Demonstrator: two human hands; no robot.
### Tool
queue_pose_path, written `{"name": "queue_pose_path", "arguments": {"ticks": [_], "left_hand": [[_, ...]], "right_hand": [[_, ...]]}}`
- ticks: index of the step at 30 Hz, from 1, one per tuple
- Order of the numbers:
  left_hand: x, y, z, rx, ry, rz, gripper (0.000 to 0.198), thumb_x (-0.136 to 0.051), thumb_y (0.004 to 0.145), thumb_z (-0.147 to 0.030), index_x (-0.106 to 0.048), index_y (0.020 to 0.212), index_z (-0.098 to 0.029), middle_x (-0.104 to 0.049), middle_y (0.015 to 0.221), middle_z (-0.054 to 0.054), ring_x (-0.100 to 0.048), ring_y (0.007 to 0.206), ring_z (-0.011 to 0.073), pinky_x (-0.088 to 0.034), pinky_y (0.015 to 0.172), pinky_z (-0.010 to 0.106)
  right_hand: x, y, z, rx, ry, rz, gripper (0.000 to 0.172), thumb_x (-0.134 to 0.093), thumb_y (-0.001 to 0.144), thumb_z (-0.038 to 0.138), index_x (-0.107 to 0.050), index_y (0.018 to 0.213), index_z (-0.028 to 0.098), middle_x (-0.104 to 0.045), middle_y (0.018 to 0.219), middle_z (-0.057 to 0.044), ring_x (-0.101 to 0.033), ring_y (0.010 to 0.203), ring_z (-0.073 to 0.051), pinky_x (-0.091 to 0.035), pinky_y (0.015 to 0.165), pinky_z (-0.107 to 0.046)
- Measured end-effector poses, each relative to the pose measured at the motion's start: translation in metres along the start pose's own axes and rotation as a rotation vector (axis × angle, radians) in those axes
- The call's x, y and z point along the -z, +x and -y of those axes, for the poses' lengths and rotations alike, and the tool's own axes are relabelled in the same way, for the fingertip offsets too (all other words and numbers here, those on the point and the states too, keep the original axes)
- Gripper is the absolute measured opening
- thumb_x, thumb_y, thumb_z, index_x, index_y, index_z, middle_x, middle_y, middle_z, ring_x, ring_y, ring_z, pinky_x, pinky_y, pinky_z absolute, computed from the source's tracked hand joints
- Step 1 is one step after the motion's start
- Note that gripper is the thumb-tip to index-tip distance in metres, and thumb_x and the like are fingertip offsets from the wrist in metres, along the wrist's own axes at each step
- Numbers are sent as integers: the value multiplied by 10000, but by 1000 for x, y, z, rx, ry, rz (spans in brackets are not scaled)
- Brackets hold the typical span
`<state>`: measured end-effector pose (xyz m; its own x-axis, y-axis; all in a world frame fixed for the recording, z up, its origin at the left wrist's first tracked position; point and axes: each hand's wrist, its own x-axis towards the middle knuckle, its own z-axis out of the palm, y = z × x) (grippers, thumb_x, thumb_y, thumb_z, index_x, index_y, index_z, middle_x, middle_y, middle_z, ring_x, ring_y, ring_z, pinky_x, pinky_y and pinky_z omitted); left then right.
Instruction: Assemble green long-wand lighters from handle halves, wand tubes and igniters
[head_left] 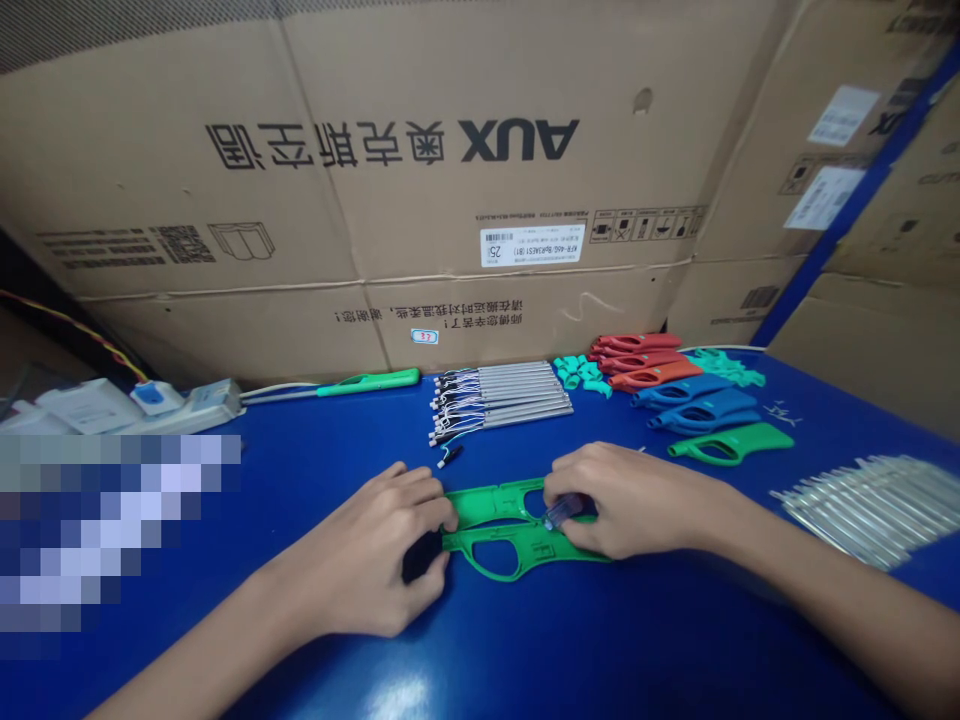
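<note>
Two green lighter casing halves lie side by side on the blue table, the far half [480,507] and the near half [499,560], with their moulded insides facing up. My left hand [401,540] is closed, its fingertips gripping the left ends of the halves. At their right ends, my right hand [622,500] pinches a small translucent dark purplish part [564,510] over the casing. The fingers partly cover this part, so I cannot tell its exact kind. My right hand also hides the far half's right end.
Metal lighter tubes with wires [517,395] lie behind the casings. Teal trigger pieces [577,372], red casings [637,345], blue casings [705,408] and clear tubes [877,505] lie to the right. A green lighter [367,382] and power strip [214,405] stand by the cardboard [420,240].
</note>
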<state>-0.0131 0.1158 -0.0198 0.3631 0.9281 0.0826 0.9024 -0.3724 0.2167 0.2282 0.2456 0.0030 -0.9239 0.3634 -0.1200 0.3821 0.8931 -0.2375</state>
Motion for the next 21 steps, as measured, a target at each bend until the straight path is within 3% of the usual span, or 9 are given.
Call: {"name": "queue_pose_path", "arguments": {"ticks": [5, 10, 14, 21], "left_hand": [[1, 0, 0, -2, -3, -4, 141, -508, 811, -221, -625, 886, -200, -619, 864, 36, -597, 859, 238, -396, 956, 548], [0, 0, -1, -3, 2, 0, 137, -496, 819, -232, -618, 875, -203, -620, 864, 37, -599, 858, 242, -400, 950, 558], [-1, 0, -1, -8, -1, 5, 142, -484, 825, -239, -614, 873, -205, -613, 863, 32, -601, 852, 238, -400, 949, 554], [0, 0, -3, -12, 1, 7, 142, -478, 828, -235, -613, 856, -202, -610, 856, 31, -600, 834, 231, -391, 953, 545]], "right_hand": [[3, 2, -6, 25, 116, -81, 101, -565, 776, 187, -661, 808, 191, -665, 767, 0, -560, 666, -121, -384, 622, -231], [0, 12, -26, -221, -89, -308, 342, -468, 864, 172, -647, 1156, 178, -714, 987, -69, -651, 861, -191, -438, 728, -274], [-8, 21, -43, -364, -241, -279, 437, -395, 910, 170, -582, 1304, 154, -712, 1064, -145, -676, 918, -275, -448, 744, -343], [-14, 27, -50, -391, -274, -210, 438, -426, 895, 196, -594, 1300, 178, -721, 1028, -149, -689, 900, -290, -440, 705, -339]]}}
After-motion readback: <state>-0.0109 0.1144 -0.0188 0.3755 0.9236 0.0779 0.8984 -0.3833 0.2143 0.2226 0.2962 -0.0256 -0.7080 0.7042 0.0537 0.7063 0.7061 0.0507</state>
